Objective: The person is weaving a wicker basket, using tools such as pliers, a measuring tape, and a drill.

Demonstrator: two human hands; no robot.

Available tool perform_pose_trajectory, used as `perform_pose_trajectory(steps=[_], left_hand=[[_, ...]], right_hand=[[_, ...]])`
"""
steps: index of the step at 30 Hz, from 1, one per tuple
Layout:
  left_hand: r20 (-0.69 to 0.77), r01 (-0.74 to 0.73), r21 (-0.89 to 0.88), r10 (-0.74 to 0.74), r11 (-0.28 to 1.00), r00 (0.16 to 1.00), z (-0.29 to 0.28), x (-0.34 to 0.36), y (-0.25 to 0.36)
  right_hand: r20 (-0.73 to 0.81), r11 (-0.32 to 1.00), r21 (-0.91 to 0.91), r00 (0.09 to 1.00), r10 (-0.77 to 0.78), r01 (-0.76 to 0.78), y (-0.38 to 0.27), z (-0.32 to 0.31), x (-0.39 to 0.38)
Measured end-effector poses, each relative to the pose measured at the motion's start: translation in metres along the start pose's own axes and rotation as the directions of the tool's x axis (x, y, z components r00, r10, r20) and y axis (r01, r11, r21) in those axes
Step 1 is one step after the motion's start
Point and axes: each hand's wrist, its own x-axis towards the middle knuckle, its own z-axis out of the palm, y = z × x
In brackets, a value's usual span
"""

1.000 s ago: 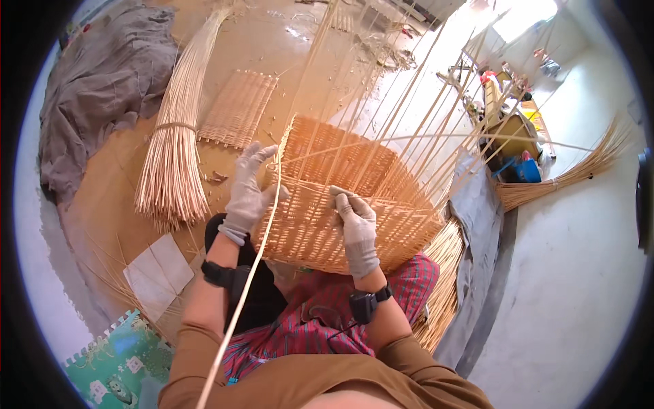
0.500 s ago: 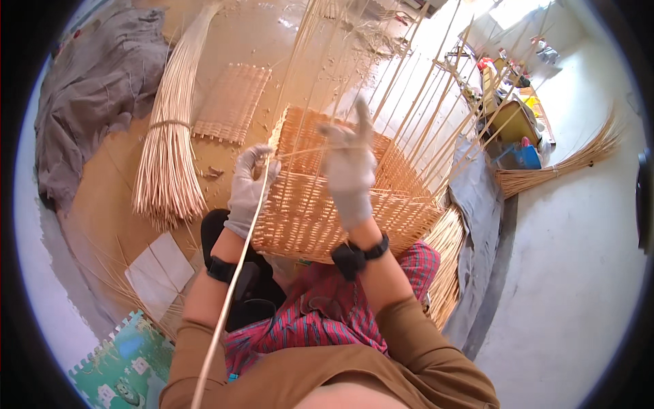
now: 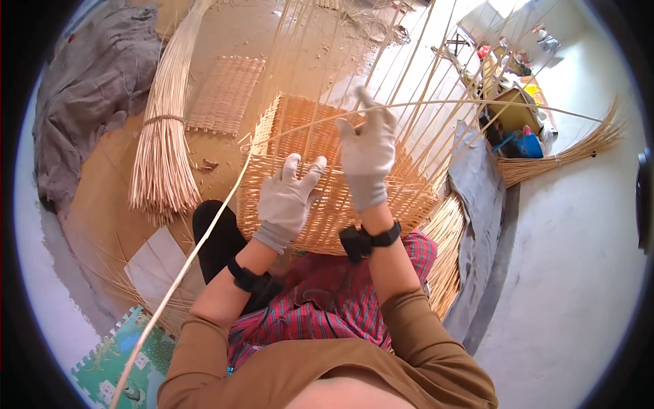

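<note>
Since half a second ago, our left hand (image 3: pixel 286 204) has come away from the basket's left corner and slid right onto its near wall, the bottom end of the pale cane (image 3: pixel 182 270) has swung further left, and our right hand (image 3: pixel 368 146) has shifted a touch to the right.

So, the woven basket (image 3: pixel 332 213) sits mid-frame, just above the striped red cloth (image 3: pixel 354 320) over our lap, with tall stakes (image 3: pixel 415 51) sticking up toward the top of the frame. We've got the left fingers spread, tips at the near rim. On the right, our index points up and the thumb stands apart; a thin strand (image 3: pixel 490 101) crosses by those fingers and arcs off to the right, but we can't tell if it's pinched. Pale cane and strand meet around the rim's left corner, and whether they're one piece we honestly can't say.

Around us: a flat woven panel (image 3: pixel 225 95) on the floor up and left of the basket, a big tied bundle (image 3: pixel 162 163) beside it, grey-brown cloth (image 3: pixel 95 88) in the upper left, another bundle (image 3: pixel 562 163) at right, and a green mat (image 3: pixel 126 368) lower left.
</note>
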Motion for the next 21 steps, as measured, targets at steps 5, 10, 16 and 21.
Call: perform_pose_trajectory(steps=[5, 10, 16, 21], left_hand=[[-0.379, 0.097, -0.308, -0.215, 0.946, 0.900, -0.018, -0.008, -0.051], [-0.387, 0.137, 0.022, -0.117, 0.990, 0.915, -0.037, 0.005, -0.077], [-0.268, 0.120, 0.171, -0.071, 0.978, 0.961, -0.050, 0.017, -0.084], [-0.196, 0.090, 0.066, -0.075, 0.994, 0.978, -0.052, 0.015, -0.100]], right_hand=[[0.189, 0.791, 0.507, 0.940, 0.285, -0.342, -0.016, -0.036, -0.002], [0.406, 0.572, 0.718, 0.906, 0.118, -0.396, -0.035, -0.038, 0.010], [0.365, 0.738, 0.612, 0.929, 0.055, -0.284, -0.037, -0.023, -0.042], [0.548, 0.352, 0.569, 0.662, 0.512, -0.743, -0.006, -0.052, -0.108]])
